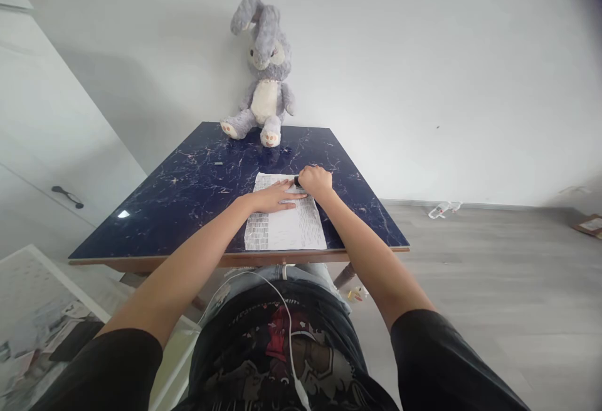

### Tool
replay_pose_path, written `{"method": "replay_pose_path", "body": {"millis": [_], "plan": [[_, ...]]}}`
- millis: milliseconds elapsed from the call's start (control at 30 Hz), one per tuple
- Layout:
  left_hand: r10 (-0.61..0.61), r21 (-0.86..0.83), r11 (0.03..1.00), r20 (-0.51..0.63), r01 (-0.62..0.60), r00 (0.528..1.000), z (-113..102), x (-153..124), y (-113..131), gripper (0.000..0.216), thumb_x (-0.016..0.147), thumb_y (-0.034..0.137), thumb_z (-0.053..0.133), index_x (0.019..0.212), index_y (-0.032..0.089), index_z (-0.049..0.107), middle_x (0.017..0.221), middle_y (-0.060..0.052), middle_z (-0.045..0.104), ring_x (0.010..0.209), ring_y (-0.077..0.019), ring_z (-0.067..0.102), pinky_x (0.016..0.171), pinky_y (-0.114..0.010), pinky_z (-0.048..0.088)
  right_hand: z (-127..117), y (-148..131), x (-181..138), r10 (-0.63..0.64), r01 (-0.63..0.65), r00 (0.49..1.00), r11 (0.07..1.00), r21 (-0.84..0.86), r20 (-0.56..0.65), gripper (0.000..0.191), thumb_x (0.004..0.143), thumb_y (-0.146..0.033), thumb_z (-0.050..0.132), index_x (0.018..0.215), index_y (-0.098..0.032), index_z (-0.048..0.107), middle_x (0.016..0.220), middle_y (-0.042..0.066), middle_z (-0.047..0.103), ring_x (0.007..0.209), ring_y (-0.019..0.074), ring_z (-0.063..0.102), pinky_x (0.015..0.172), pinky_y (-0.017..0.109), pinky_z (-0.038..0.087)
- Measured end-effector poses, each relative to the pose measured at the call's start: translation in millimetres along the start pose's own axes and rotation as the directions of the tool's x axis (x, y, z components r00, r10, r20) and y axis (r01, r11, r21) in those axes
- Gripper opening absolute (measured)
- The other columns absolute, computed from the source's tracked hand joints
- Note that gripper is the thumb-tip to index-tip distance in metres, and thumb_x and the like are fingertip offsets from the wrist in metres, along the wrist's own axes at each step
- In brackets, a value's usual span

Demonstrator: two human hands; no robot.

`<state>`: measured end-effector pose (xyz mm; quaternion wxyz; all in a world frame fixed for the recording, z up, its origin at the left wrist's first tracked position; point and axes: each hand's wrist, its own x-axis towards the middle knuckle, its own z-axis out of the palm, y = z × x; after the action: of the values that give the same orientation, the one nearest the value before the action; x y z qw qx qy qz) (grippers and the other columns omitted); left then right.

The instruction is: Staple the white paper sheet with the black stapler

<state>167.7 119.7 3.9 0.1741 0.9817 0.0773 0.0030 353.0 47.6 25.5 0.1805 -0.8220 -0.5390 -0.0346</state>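
A white sheet of paper [282,232] covered in dark marks lies near the front edge of the blue marbled table [188,210]. Flat on its upper part rests my left hand [275,197], fingers stretched out to the right. My right hand [316,180] is closed in a fist at the paper's top right corner, gripping a small black object [297,181]. Only one end of that object sticks out, on the side toward my left fingers, so its kind cannot be made out. The paper's upper edge is partly covered by both hands.
A grey plush rabbit [267,97] sits at the table's back edge against the wall. A small greyish piece [219,163] lies on the table, left of the paper. On the left stand a white cabinet [56,135] and a bin-like container [42,310] of papers. A white cable [286,317] hangs over my shirt.
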Motion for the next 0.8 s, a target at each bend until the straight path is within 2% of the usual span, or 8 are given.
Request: {"method": "replay_pose_path", "body": {"millis": [200,300,367,500,567,667,700,800], "plan": [[0.009,-0.037,0.999,-0.043,-0.011,0.999,3,2,-4,0.056,0.101,0.058,0.049,0.154,0.040,0.046,0.171,0.007,0.015,0.160,-0.0307,0.006,0.129,-0.052,0.008,2,-9,4,-0.036,0.044,0.996,0.995,-0.093,0.084,0.034,0.094,-0.028,0.054,0.109,-0.008,0.076,0.119,0.028,0.069,0.121,0.0425,0.057,0.097,0.054,0.044],[0.017,-0.029,0.999,-0.051,-0.018,0.999,3,2,-4,0.056,0.101,0.059,0.048,0.154,0.040,0.046,0.171,0.007,0.016,0.160,-0.0305,0.007,0.130,-0.052,0.007,3,-11,6,-0.014,0.020,0.996,0.998,-0.061,0.085,0.034,0.094,-0.028,0.053,0.108,-0.005,0.074,0.123,0.031,0.066,0.124,0.0452,0.054,0.098,0.059,0.041],[0.011,-0.018,1.000,-0.033,-0.011,0.999,2,2,-3,0.055,0.102,0.059,0.046,0.154,0.040,0.046,0.172,0.006,0.013,0.160,-0.0316,0.006,0.129,-0.053,0.007,-1,-6,7,-0.029,0.028,0.996,1.000,0.013,0.085,0.035,0.097,-0.028,0.047,0.110,-0.007,0.072,0.120,0.029,0.067,0.119,0.0412,0.058,0.096,0.053,0.042],[-0.023,-0.015,1.000,-0.002,0.023,1.000,1,0,-3,0.057,0.103,0.062,0.040,0.156,0.042,0.041,0.173,0.004,0.004,0.159,-0.0334,0.002,0.128,-0.054,0.007,-15,22,10,-0.167,0.154,0.983,0.976,0.153,0.076,0.040,0.106,-0.035,0.031,0.113,-0.019,0.067,0.109,0.012,0.072,0.101,0.0249,0.066,0.086,0.033,0.045],[-0.023,-0.027,0.999,-0.001,0.023,1.000,1,-1,-4,0.058,0.103,0.064,0.039,0.157,0.042,0.041,0.173,0.004,0.003,0.159,-0.0332,0.000,0.128,-0.053,0.007,-21,39,13,-0.363,0.320,0.924,0.906,0.275,0.119,0.037,0.104,-0.043,0.039,0.107,-0.020,0.068,0.100,0.006,0.073,0.091,0.0208,0.065,0.080,0.028,0.044],[-0.028,-0.055,0.998,0.013,0.029,1.000,0,-1,-4,0.060,0.102,0.065,0.040,0.157,0.042,0.039,0.173,0.004,0.001,0.159,-0.0335,-0.003,0.127,-0.052,0.004,-25,60,18,-0.586,0.501,0.791,0.784,0.367,0.173,0.028,0.088,-0.044,0.068,0.097,-0.018,0.069,0.091,0.003,0.072,0.082,0.0195,0.063,0.075,0.026,0.042],[-0.036,-0.068,0.997,0.017,0.037,0.999,0,-1,-4,0.061,0.101,0.066,0.041,0.157,0.043,0.040,0.173,0.004,0.000,0.159,-0.0341,-0.004,0.127,-0.053,0.003,-25,66,19,-0.580,0.501,0.795,0.794,0.345,0.180,0.027,0.082,-0.040,0.073,0.097,-0.017,0.070,0.091,0.003,0.073,0.082,0.0201,0.064,0.075,0.027,0.042],[-0.058,-0.115,0.992,0.016,0.060,0.998,0,-2,-3,0.060,0.099,0.067,0.045,0.153,0.041,0.047,0.173,0.003,0.003,0.159,-0.0358,-0.002,0.126,-0.052,0.004,-25,83,24,-0.328,0.280,0.931,0.924,0.261,0.162,0.029,0.076,-0.030,0.078,0.100,-0.017,0.072,0.097,0.008,0.075,0.087,0.0240,0.066,0.077,0.029,0.045]]}}
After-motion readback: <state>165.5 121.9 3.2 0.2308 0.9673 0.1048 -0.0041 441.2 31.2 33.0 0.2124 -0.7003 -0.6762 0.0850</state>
